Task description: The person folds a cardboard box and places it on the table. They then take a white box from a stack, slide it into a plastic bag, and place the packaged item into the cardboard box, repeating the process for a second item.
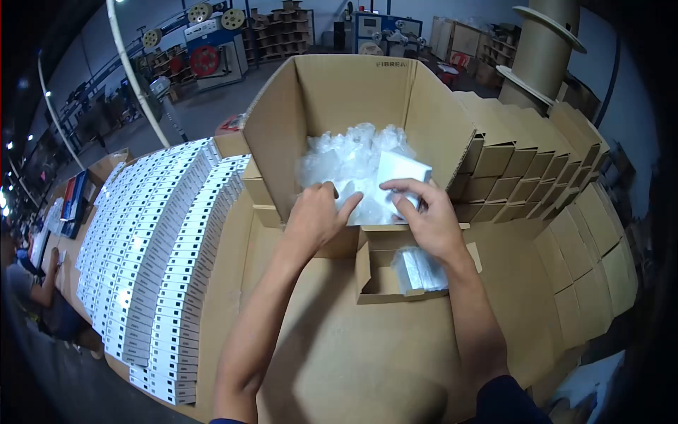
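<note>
My right hand (429,215) grips a flat white square piece (404,168) with its thumb and fingers, over the front edge of a large open carton (357,88). Clear plastic bags (353,152) with pale contents fill the bottom of that carton. At its front left, my left hand (316,215) reaches in beside the bags, thumb spread away from curled fingers; the fingertips are partly hidden. Below my hands stands a small open cardboard box (374,272). Plastic-wrapped pieces (420,268) stand upright in its right part.
Long rows of white boxes (152,247) line the left side. Stacked brown cardboard boxes (522,155) stand at the right, with more boxes (593,254) nearer. A cardboard work surface (339,339) lies beneath my arms. Another person (42,290) is at the far left; machines (212,49) stand behind.
</note>
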Motion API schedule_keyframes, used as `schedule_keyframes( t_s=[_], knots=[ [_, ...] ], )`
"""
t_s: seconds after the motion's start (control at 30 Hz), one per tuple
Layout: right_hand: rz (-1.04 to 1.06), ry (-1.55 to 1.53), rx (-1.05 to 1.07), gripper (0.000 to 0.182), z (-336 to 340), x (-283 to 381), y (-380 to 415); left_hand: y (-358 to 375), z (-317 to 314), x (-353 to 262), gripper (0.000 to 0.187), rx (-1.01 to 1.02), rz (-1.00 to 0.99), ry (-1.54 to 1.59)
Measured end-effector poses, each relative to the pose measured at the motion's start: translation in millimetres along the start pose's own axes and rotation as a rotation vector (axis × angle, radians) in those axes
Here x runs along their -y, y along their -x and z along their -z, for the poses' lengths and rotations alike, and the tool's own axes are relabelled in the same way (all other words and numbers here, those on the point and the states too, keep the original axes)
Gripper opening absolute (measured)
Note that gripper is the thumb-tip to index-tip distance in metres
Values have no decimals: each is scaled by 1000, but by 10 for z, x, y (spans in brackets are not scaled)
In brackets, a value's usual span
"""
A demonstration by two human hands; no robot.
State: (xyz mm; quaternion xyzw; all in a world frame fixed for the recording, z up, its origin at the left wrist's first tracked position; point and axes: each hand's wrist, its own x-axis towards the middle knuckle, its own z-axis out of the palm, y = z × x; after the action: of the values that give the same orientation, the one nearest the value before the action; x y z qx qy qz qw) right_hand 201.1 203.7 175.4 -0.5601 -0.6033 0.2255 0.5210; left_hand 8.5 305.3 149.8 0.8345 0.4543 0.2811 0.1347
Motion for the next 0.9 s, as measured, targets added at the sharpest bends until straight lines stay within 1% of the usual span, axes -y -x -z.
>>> schedule_keyframes(
  t_s=[0.03, 0.07, 0.13, 0.17, 0.27, 0.3, 0.4, 0.43, 0.53, 0.57, 0.67, 0.7, 0.8, 0.83, 0.9],
  knots=[
    [-15, 32, -21, 22, 35, -43, -70, -143, -134, 0, 33, 54, 95, -148],
    [-29, 63, -42, 23, 52, -81, -125, -228, -243, 64, 36, 76, 60, -196],
    [44, 90, -40, 24, 62, -170, -228, -381, -363, 226, 43, 111, -10, -289],
    [79, 104, -44, 24, 69, -210, -265, -505, -364, 305, 39, 161, 19, -174],
    [172, 232, -25, 23, 67, -256, -367, -552, -115, 237, 39, -66, 27, 122],
    [148, 222, -24, 28, 38, -298, -434, -528, -46, 170, 31, -106, 59, 266],
    [188, 205, -19, 33, -71, -317, -602, -538, -65, 189, 27, -149, -21, 624],
    [189, 218, 13, 40, -83, -266, -642, -544, -102, 174, 22, -122, -36, 770],
    [340, 326, -5, 39, -247, -416, -782, -532, -211, 23, 20, -210, -81, 829],
    [392, 321, -87, 30, -345, -494, -807, -516, -238, -38, 22, -226, -43, 849],
    [400, 265, -45, 23, -313, -412, -815, -530, -299, -79, 23, -220, 82, 952],
    [424, 309, -70, 18, -307, -422, -823, -539, -278, -77, 26, -204, 119, 939],
    [254, 234, -47, 16, -196, -453, -880, -665, -297, 97, 25, -261, 48, 1014],
    [268, 280, -126, 14, -165, -476, -880, -703, -279, 132, 25, -268, 51, 1060],
    [237, 281, -135, 14, -103, -466, -885, -702, -231, 157, 24, -307, 12, 921]
  ],
)
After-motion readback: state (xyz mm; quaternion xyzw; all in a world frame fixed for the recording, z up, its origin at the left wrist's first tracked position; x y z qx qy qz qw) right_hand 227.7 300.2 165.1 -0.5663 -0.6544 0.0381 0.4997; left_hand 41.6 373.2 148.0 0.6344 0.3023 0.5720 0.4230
